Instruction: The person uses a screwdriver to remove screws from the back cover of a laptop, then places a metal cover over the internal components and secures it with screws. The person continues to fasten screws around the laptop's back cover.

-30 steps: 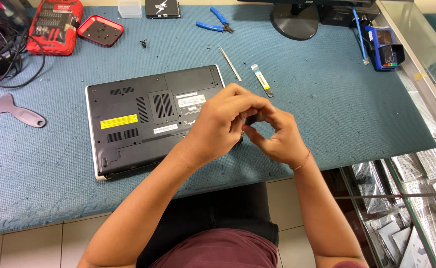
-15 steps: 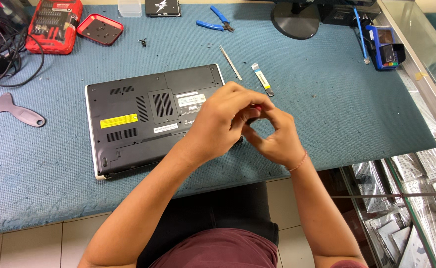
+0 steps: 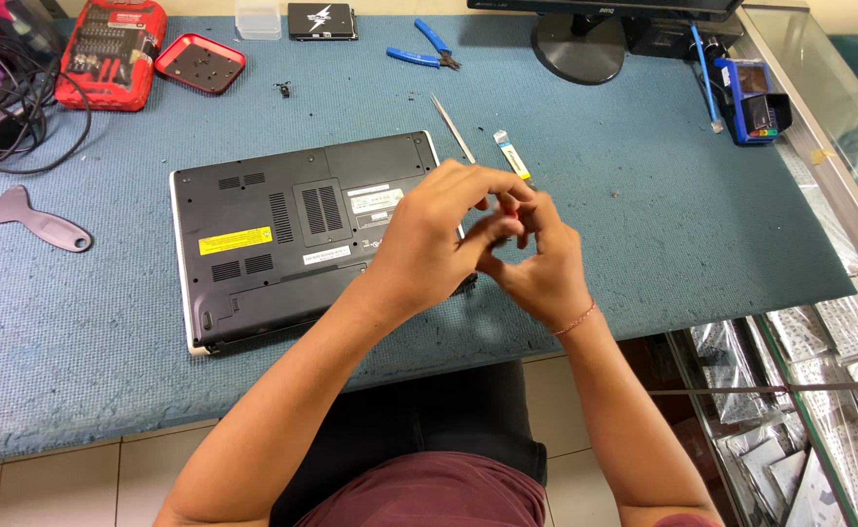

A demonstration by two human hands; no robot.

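I see the left hand (image 3: 429, 239) and the right hand (image 3: 536, 259) joined above the right edge of the upside-down laptop (image 3: 292, 234), the fingertips pressed together around something small and dark, which I cannot identify; compared with one second ago the hands are nearly in the same place, only the fingers have closed a little more, so I judge the small part is being worked between them, not put down. The laptop lies flat on the blue mat (image 3: 643, 195); tweezers (image 3: 451, 127) and a small white strip (image 3: 512, 156) lie just behind the hands.
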